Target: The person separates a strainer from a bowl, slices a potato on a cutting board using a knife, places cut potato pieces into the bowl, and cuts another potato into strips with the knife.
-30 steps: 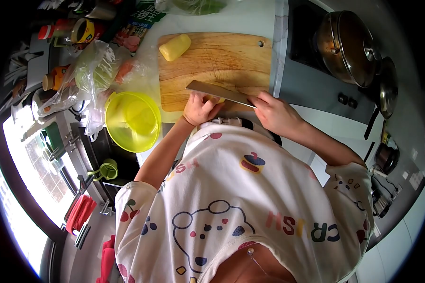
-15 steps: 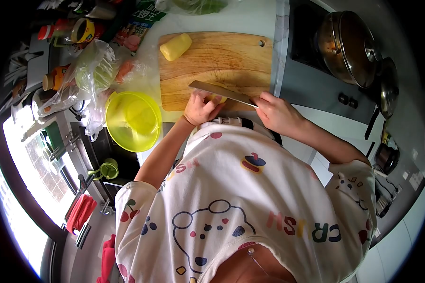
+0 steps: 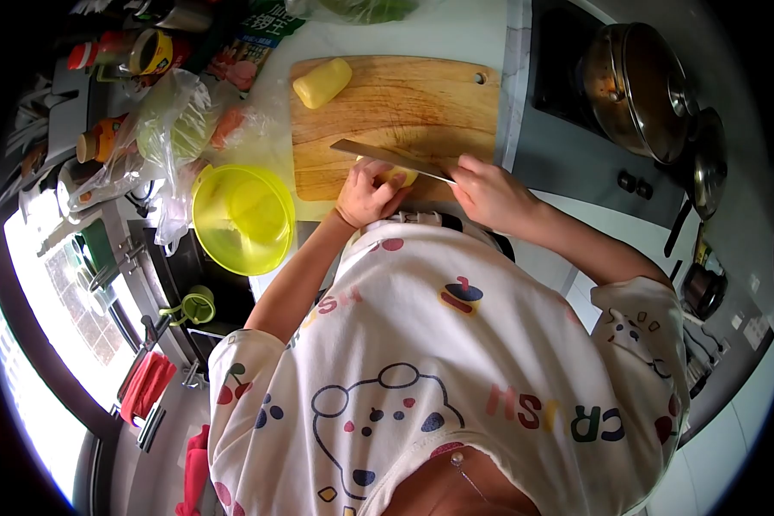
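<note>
A wooden cutting board (image 3: 404, 99) lies on the counter in front of me. At its near edge my left hand (image 3: 368, 193) is closed on a peeled potato (image 3: 403, 177), pressing it against the board with curled fingers. My right hand (image 3: 493, 196) grips the handle of a kitchen knife (image 3: 378, 153). The blade points left and lies across the far side of the held potato, close to my left fingertips; whether it is in the flesh I cannot tell. Another peeled potato (image 3: 322, 83), pale yellow, rests at the board's far left corner.
Left of the board stands a yellow-green bowl (image 3: 242, 220), beside the sink (image 3: 176, 262) with a green cup (image 3: 199, 307). Plastic bags of vegetables (image 3: 176, 120) and bottles (image 3: 103, 140) crowd the far left. A lidded pan (image 3: 632, 90) sits on the stove at right.
My right hand and the knife have shifted a little left and away from my body. My left hand stays on the potato in nearly the same place.
</note>
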Demonstrator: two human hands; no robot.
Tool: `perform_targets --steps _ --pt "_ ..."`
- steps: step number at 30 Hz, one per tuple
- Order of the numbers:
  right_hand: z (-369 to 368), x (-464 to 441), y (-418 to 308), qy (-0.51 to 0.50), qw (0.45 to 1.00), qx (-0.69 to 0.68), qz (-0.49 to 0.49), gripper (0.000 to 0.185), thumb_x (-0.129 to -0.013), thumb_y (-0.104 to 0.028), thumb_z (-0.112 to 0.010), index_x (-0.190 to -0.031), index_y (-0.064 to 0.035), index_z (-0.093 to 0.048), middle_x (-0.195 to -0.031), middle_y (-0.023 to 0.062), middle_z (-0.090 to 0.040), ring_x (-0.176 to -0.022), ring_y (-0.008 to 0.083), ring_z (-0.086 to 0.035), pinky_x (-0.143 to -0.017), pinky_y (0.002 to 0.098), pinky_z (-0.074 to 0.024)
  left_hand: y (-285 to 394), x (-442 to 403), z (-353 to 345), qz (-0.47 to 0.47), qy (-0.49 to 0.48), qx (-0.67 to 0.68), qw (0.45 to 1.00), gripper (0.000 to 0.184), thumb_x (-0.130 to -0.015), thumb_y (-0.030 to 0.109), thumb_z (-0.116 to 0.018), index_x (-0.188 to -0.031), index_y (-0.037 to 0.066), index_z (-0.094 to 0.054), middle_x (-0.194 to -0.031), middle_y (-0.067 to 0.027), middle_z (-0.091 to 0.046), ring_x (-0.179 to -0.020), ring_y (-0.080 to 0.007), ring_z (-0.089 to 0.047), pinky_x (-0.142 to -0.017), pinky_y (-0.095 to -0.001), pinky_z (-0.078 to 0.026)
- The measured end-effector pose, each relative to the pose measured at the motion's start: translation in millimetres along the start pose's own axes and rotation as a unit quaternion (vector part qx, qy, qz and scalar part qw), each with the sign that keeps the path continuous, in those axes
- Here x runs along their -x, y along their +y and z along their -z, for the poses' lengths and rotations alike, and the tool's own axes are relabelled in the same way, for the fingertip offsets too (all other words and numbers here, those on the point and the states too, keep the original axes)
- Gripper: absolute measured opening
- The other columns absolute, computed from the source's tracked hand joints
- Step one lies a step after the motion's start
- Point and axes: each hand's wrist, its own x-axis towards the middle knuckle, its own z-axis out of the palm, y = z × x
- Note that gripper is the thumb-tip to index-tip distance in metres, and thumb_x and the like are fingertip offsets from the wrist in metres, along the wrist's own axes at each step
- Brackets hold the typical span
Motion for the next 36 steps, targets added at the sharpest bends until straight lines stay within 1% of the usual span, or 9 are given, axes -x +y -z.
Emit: perform_targets --steps 6,9,12,15,21,24,27,30,36 --pt "-6.9 -14.1 4.7 0.014 1.000 -0.022 0.012 0.006 -0.089 -0.001 -0.059 -0.088 0.0043 -0.060 -0.084 0.0167 -0.055 -0.068 0.0365 -0.059 -0.060 0.0435 -0.0481 1.7 -5.1 2.7 0.011 0.000 0.012 1.000 0.041 -0.071 0.018 -0.084 -0.106 0.014 -0.062 -0.111 -0.0121 -0.055 -0.104 -0.0329 -0.055 -0.087 -0.0406 -0.050" --pt "-7.7 -18.4 5.7 0.021 0.999 -0.030 0.020 0.007 -0.090 -0.002 -0.060 -0.087 0.0046 -0.060 -0.083 0.0168 -0.055 -0.068 0.0366 -0.059 -0.060 0.0434 -0.0480 4.2 -13.8 5.4 0.010 0.022 0.016 1.000 0.042 -0.072 0.015 -0.083 -0.105 0.013 -0.059 -0.100 -0.0126 -0.057 -0.089 -0.0322 -0.058 -0.073 -0.0417 -0.051" --pt "-8.8 -22.1 7.9 0.023 0.999 -0.032 0.025 0.008 -0.090 -0.002 -0.060 -0.086 0.0047 -0.061 -0.083 0.0171 -0.055 -0.069 0.0370 -0.059 -0.061 0.0436 -0.0479 0.7 -25.2 10.3 -0.003 0.004 0.065 0.998 0.043 -0.072 0.012 -0.082 -0.106 0.012 -0.056 -0.084 -0.0127 -0.056 -0.068 -0.0316 -0.056 -0.054 -0.0427 -0.045" --pt "-11.7 -24.5 10.8 0.029 0.999 -0.030 0.031 0.009 -0.090 -0.002 -0.061 -0.084 0.0046 -0.060 -0.082 0.0174 -0.054 -0.069 0.0375 -0.059 -0.061 0.0442 -0.0476 0.8 -33.2 10.1 -0.007 0.034 0.093 0.995 0.045 -0.072 0.011 -0.082 -0.106 0.012 -0.052 -0.074 -0.0125 -0.052 -0.055 -0.0314 -0.050 -0.045 -0.0425 -0.036" --pt "-13.6 -31.1 12.9 0.025 0.999 -0.034 0.033 0.014 -0.090 -0.003 -0.061 -0.079 0.0041 -0.057 -0.081 0.0179 -0.054 -0.069 0.0387 -0.058 -0.061 0.0458 -0.0468 1.2 -33.8 11.5 0.001 0.032 0.089 0.995 0.047 -0.071 0.012 -0.082 -0.107 0.012 -0.052 -0.075 -0.0127 -0.054 -0.056 -0.0322 -0.051 -0.046 -0.0429 -0.037" --pt "-17.7 -38.6 18.2 0.009 0.999 -0.019 0.028 0.018 -0.092 -0.008 -0.059 -0.077 0.0024 -0.058 -0.082 0.0179 -0.056 -0.070 0.0388 -0.060 -0.063 0.0458 -0.0497 0.7 -26.3 10.3 0.004 0.016 0.068 0.998 0.046 -0.071 0.014 -0.083 -0.108 0.013 -0.055 -0.086 -0.0136 -0.056 -0.070 -0.0328 -0.057 -0.055 -0.0435 -0.046" --pt "-24.6 -39.4 22.3 0.019 0.999 -0.017 0.024 0.020 -0.093 -0.010 -0.059 -0.076 0.0012 -0.059 -0.083 0.0177 -0.057 -0.071 0.0390 -0.061 -0.064 0.0460 -0.0514 1.4 -12.4 5.3 0.004 0.017 0.033 0.999 0.045 -0.071 0.016 -0.084 -0.108 0.013 -0.059 -0.101 -0.0141 -0.055 -0.090 -0.0337 -0.058 -0.072 -0.0431 -0.052" --pt "-32.2 -38.1 23.9 0.050 0.998 -0.032 0.033 0.018 -0.091 -0.007 -0.061 -0.077 0.0020 -0.057 -0.082 0.0171 -0.055 -0.068 0.0386 -0.059 -0.061 0.0459 -0.0481 -0.2 -4.4 2.4 0.006 0.002 0.024 1.000 0.044 -0.071 0.017 -0.085 -0.108 0.013 -0.061 -0.111 -0.0140 -0.052 -0.104 -0.0345 -0.054 -0.086 -0.0426 -0.052" --pt "-26.9 -26.9 12.2 0.056 0.998 -0.028 0.015 0.007 -0.091 -0.005 -0.061 -0.090 0.0016 -0.061 -0.085 0.0153 -0.055 -0.069 0.0358 -0.059 -0.060 0.0438 -0.0476 1.5 -5.4 2.7 0.019 0.013 0.021 1.000 0.044 -0.070 0.017 -0.085 -0.107 0.013 -0.061 -0.109 -0.0136 -0.054 -0.102 -0.0344 -0.056 -0.085 -0.0422 -0.052"
